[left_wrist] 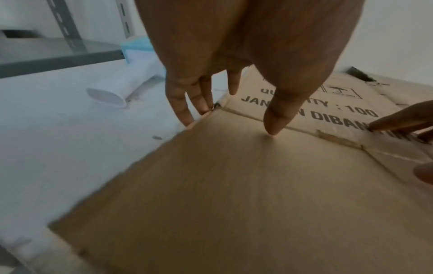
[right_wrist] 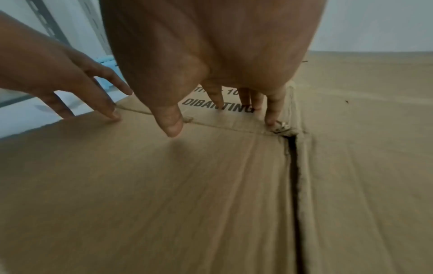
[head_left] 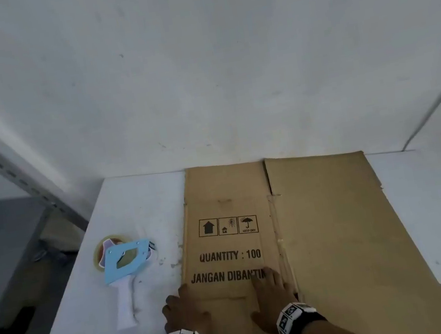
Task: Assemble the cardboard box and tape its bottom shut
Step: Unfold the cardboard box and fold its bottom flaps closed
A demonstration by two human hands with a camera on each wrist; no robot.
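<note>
A flattened brown cardboard box (head_left: 324, 237) lies on the white table (head_left: 138, 202), printed side up with "QUANTITY : 100". My left hand (head_left: 184, 312) rests with straight fingers at the box's near left edge; its fingertips (left_wrist: 187, 122) touch the edge and the thumb presses the near flap (left_wrist: 234, 185). My right hand (head_left: 272, 293) lies flat on the printed panel next to the slit between the flaps, fingers (right_wrist: 269, 118) straight on the fold line. A blue and white tape dispenser (head_left: 127, 266) with a tape roll lies on the table left of the box, its handle (left_wrist: 121, 87) pointing toward me.
A white wall (head_left: 199, 70) rises right behind the table. A grey metal shelf (head_left: 2, 228) with a slotted upright stands to the left. Bare table shows on both sides of the box (right_wrist: 351, 166).
</note>
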